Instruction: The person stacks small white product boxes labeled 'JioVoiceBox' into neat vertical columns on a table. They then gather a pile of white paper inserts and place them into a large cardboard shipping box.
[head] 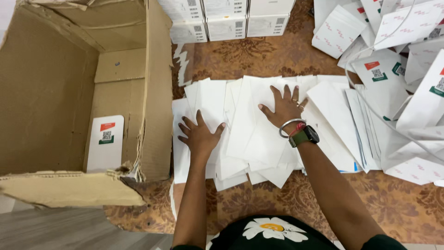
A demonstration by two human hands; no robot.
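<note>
Left hand [200, 135], right hand [284, 107], flat on overlapping white envelopes [249, 134]

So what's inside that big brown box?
Inside the cardboard box one white packet with a red and green label leans against its right wall. The torn front flap hides the floor nearest the person.

bare arms, silver bangle [287, 127], green-strapped black watch [306, 136], dark top with daisy print [274, 228].
</note>
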